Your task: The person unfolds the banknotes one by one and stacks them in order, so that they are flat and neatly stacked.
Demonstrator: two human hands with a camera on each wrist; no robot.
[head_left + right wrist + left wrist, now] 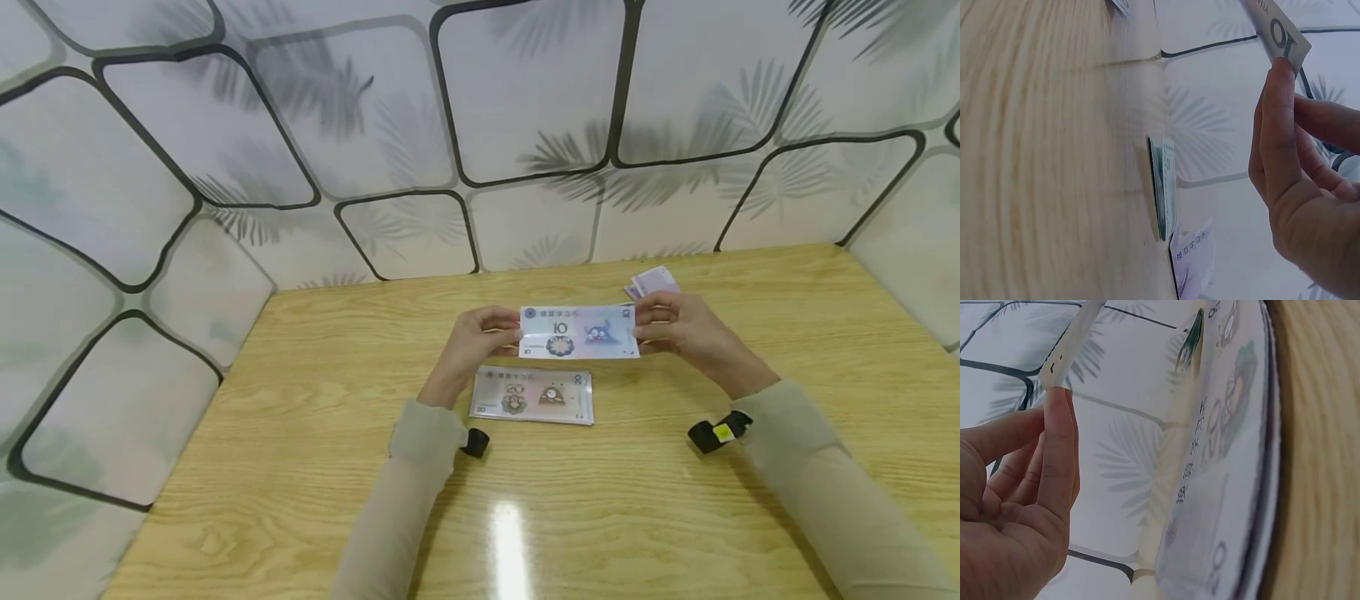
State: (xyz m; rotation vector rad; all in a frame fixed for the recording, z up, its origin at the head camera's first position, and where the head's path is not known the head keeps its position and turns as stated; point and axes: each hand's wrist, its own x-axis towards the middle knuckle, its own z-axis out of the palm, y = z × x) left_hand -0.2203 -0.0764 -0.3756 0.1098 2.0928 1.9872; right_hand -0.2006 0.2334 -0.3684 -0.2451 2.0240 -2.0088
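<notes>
A pale note printed 10 [577, 332] is stretched flat between both hands, above the table. My left hand [474, 346] pinches its left end; in the left wrist view the thumb and fingers of that hand [1029, 469] meet at the note's edge [1063, 356]. At the other end my right hand [686, 333] pinches the right edge, and the right wrist view shows that hand [1304, 156] gripping a corner of the note [1282, 37]. Just below, a stack of notes with a 20 on top [532, 395] lies on the table, close to the left hand.
Behind the right hand, purple notes [654, 282] lie on the wooden table [300, 433]. The right wrist view also shows green notes [1165, 187] beside a purple note [1192, 262]. A patterned wall [532, 92] stands along the table's back edge.
</notes>
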